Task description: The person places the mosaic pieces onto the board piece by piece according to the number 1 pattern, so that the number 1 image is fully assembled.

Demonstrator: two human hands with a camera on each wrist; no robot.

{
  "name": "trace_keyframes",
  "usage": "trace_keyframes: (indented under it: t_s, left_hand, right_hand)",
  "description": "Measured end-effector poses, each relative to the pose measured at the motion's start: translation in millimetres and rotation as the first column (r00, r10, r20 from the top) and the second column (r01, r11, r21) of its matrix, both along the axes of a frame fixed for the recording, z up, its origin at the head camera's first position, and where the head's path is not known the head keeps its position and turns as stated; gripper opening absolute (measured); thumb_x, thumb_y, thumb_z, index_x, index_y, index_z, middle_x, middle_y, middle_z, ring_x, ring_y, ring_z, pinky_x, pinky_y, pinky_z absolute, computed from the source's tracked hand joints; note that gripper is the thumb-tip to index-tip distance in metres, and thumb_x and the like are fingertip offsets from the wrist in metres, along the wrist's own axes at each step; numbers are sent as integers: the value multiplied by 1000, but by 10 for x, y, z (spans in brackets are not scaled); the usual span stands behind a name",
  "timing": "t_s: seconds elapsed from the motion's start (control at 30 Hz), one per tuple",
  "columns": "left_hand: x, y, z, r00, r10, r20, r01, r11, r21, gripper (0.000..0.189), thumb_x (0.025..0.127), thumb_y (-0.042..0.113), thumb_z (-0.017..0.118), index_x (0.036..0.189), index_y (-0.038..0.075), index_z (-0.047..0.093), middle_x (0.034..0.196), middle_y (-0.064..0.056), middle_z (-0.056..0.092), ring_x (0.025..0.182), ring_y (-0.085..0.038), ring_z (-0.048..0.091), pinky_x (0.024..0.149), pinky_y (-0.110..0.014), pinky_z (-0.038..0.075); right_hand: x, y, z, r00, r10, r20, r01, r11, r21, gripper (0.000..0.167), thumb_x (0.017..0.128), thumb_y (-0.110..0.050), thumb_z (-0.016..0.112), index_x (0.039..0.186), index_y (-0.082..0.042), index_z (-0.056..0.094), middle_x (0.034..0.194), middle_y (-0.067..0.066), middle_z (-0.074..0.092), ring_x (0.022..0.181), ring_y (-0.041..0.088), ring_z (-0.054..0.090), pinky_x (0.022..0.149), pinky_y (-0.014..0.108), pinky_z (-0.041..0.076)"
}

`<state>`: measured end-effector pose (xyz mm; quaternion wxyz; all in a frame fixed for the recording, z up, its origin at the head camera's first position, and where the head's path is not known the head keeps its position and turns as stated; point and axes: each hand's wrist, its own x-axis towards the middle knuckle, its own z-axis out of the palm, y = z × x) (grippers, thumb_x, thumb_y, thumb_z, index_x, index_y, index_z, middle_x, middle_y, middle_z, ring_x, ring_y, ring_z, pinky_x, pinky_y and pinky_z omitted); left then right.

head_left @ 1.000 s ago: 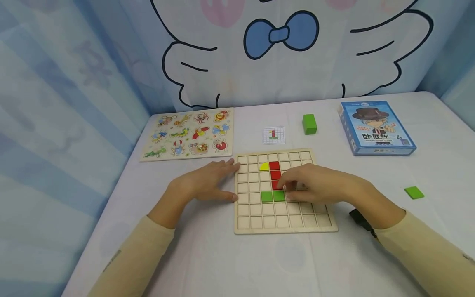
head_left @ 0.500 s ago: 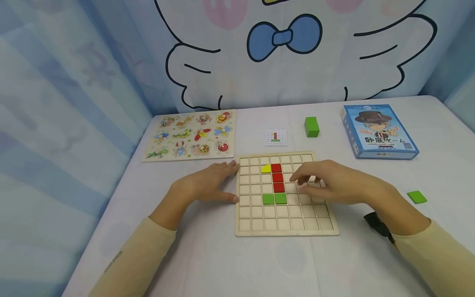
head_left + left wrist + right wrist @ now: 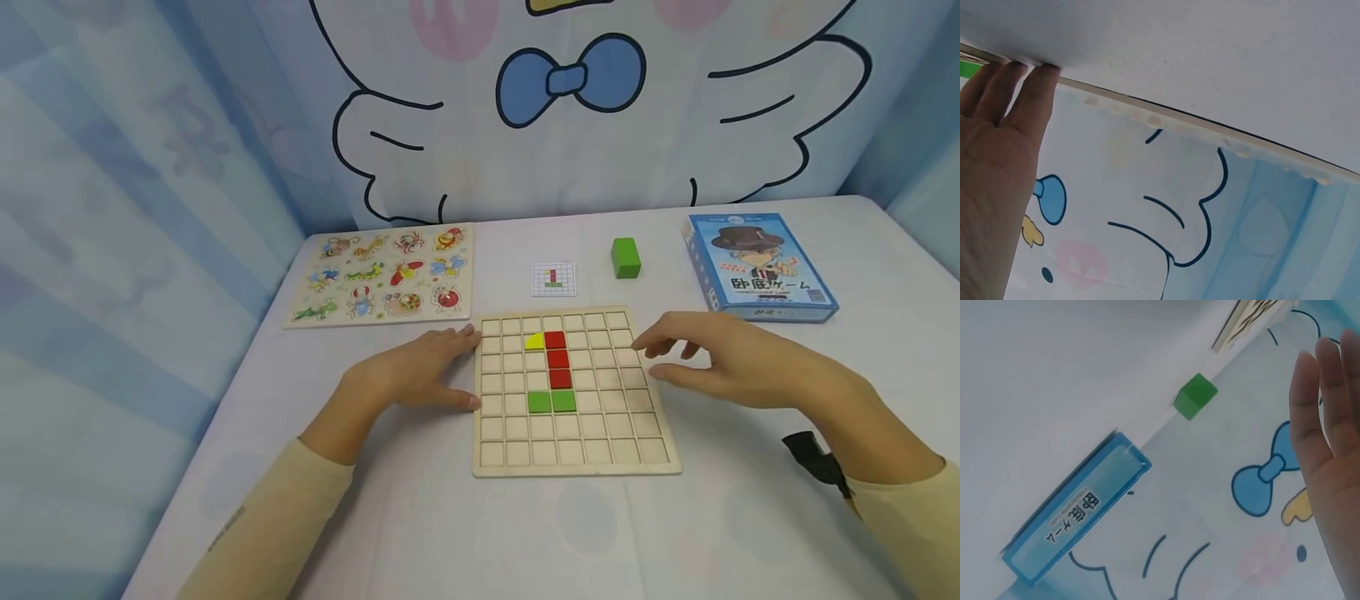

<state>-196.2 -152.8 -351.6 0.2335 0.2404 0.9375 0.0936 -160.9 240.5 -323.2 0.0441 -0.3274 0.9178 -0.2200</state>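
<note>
A wooden grid board [image 3: 577, 465] lies mid-table in the head view. On it, red square tiles [image 3: 557, 358] form a column, with a yellow tile [image 3: 534, 342] left of the top one and two green tiles [image 3: 551, 402] side by side below. My left hand [image 3: 420, 371] rests at the board's left edge, thumb and fingers spread along it. Over the board's right edge hovers my right hand [image 3: 738, 362], fingers relaxed and nothing held. In the right wrist view the same hand [image 3: 1329, 437] shows loosely extended fingers.
Behind the board lie a small printed grid card [image 3: 553, 280] and a green block [image 3: 626, 258]. A blue game box [image 3: 761, 271] is at back right, an insect picture puzzle [image 3: 378, 275] at back left. A patterned curtain [image 3: 585, 150] hangs behind the table.
My right hand has drawn away from the tiles to the right, past the board's edge. The loose green tile at the right is now out of sight behind it. My left hand stays put.
</note>
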Motion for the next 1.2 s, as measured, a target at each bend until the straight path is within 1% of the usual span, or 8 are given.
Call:
trace_keyframes:
  t_s: [0.13,0.33,0.43,0.7,0.9,1.0,1.13,1.2]
  left_hand:
    - [-1,-5,-13,1000,0,-5,0,1000,3,101,88,61,74,166,22,22,173,0,14,159,-25,15,128,-46,19]
    - [-8,-7,-27,1000,-1,-8,1,1000,3,101,88,62,73,166,22,22,173,0,14,159,-24,14,128,-45,19]
    - [-12,-4,-27,1000,-5,-6,6,1000,11,100,88,62,72,166,22,22,173,-1,14,159,-24,14,128,-45,18]
    - [-3,-4,-17,1000,3,-7,-3,1000,-4,101,88,62,73,166,22,23,173,0,14,159,-24,14,128,-46,18]
    - [8,-7,-16,1000,6,1,-6,1000,1,100,88,62,73,166,23,23,173,-1,14,159,-25,14,128,-46,18]
    - [4,-16,-13,1000,8,-1,-8,1000,1,100,88,62,72,166,23,22,173,0,14,159,-24,13,128,-45,18]
    - [1,-24,-16,1000,11,3,-11,1000,1,100,89,63,71,166,24,22,173,0,14,159,-23,13,128,-45,18]
    - [2,-23,-22,1000,15,7,-15,1000,0,100,88,64,71,166,24,21,173,0,13,160,-23,12,128,-45,18]
  right_hand:
    - [27,109,15,999,-41,-30,41,999,10,32,92,-22,79,123,-24,69,113,-12,70,100,11,65,81,33,60]
    - [52,250,-7,995,-64,-79,64,998,2,32,89,-21,83,118,-23,71,112,-13,72,98,10,65,79,28,59]
    - [56,325,-22,992,-92,-83,94,995,18,34,87,-22,85,118,-24,71,113,-14,72,98,9,65,78,25,58]
    - [77,572,-67,981,-170,-98,176,982,64,36,85,-25,87,117,-22,71,116,-11,72,99,6,63,76,24,58]
    - [114,730,-79,964,-262,-47,266,954,140,40,84,-30,87,118,-17,71,119,-2,73,104,20,65,76,23,57]
    - [112,797,-98,959,-281,-26,281,945,165,42,84,-32,87,119,-15,71,120,0,72,106,23,65,76,22,56]
    - [113,908,-145,957,-290,-26,289,936,200,47,83,-35,87,121,-13,70,119,2,72,104,24,65,73,22,56]
    - [122,977,-174,954,-299,-23,297,930,217,52,82,-38,87,123,-11,69,119,3,72,104,25,65,72,24,58]
